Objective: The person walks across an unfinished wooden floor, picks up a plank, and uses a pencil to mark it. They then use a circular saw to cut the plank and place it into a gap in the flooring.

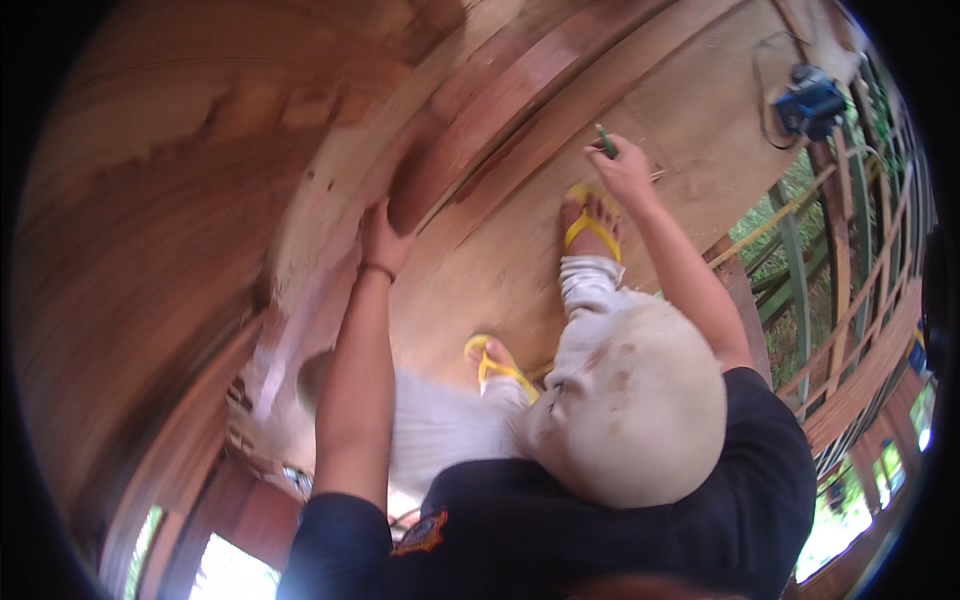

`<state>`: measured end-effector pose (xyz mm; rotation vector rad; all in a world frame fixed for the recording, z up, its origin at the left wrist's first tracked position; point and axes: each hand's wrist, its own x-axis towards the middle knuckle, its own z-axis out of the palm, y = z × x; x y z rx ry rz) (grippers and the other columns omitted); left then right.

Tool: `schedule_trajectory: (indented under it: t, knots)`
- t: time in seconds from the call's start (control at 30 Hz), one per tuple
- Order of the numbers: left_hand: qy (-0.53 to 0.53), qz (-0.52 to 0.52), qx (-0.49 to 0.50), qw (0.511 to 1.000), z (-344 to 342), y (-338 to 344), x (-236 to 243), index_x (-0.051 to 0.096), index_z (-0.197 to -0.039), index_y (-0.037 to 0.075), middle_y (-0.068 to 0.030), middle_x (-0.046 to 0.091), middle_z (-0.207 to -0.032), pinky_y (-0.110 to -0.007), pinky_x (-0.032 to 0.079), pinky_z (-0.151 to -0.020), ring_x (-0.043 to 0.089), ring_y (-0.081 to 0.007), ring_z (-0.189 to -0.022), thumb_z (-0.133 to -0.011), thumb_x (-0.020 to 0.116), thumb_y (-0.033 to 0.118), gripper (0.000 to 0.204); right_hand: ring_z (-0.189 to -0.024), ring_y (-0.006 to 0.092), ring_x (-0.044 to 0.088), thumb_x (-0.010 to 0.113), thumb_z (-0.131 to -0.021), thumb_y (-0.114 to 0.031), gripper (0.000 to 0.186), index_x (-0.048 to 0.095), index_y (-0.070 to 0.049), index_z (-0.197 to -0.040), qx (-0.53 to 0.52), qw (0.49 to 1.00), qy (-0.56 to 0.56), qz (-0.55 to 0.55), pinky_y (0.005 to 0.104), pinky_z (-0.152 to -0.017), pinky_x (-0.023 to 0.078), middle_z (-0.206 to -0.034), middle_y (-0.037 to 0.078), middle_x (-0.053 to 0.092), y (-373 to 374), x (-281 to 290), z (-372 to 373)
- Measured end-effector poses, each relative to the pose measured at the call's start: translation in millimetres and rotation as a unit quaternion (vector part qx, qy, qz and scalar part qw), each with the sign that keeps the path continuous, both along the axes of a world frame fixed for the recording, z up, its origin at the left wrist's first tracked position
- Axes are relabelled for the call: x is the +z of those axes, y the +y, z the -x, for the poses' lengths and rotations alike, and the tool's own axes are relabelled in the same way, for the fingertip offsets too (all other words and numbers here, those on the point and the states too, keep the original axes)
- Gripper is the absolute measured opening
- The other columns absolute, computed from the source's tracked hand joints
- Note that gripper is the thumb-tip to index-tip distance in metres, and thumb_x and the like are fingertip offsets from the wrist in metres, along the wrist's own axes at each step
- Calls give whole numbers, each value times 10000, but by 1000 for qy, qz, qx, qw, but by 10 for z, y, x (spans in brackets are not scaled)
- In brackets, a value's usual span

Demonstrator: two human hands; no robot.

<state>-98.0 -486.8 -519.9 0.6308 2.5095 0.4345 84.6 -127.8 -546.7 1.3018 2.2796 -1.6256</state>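
My left hand (387, 243) rests against the edge of a long reddish wooden beam (325, 185), its thumb and fingers spread apart. My right hand (627, 172) is closed on a slim green pen (606, 142), its tip pointing up and away over the wooden boards. Long reddish planks (500, 120) run from beside my left hand toward the far right. Motion blur softens the wood, so fine marks on it cannot be made out.
My feet in yellow flip-flops (590, 235) stand on a pale wooden board (450, 290). A blue power tool (810, 103) with a cord lies at the far right. Beyond the board's right edge, slats (795, 270) border a drop to grass.
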Motion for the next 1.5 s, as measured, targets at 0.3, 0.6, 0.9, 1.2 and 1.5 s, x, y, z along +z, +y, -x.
schedule_trajectory:
  t: [0.3,0.6,0.9,1.2,1.5]
  knots:
    - [-2,-10,1,1000,-312,-8,-86,460,-1207,4,-239,541,-1169,-519,407,-988,489,-441,-1142,-586,845,130,742,-706,140,549,729,-860,-319,309,628,-30,-823,-295,927,135,189,342,-659,448,-722,35,602,104,-270,1030]
    - [5,63,-17,998,-329,-94,-18,461,-1187,-15,-247,554,-1158,-473,440,-966,535,-418,-1114,-581,882,203,770,-723,157,551,714,-860,-239,269,621,14,-877,-286,930,175,150,357,-680,458,-744,64,610,-32,-384,1054]
    - [-15,120,-49,991,-429,-112,-55,455,-1195,0,-252,538,-1166,-490,446,-973,526,-434,-1118,-593,858,211,754,-665,123,499,709,-876,-244,239,608,-28,-862,-275,944,100,155,338,-629,429,-692,-7,549,-94,-322,823]
    - [1,102,-62,993,-493,-115,-110,468,-1168,-3,-248,545,-1141,-487,452,-956,533,-433,-1094,-597,871,214,732,-681,260,613,728,-844,-305,354,567,5,-786,-222,970,41,92,414,-651,474,-679,142,602,8,-201,713]
    - [2,109,-67,992,-524,-78,-54,481,-1145,-6,-242,543,-1134,-482,452,-962,529,-428,-1096,-601,871,208,703,-776,351,679,715,-845,-339,390,622,38,-814,-159,985,-42,50,459,-726,515,-767,212,668,84,-21,692]
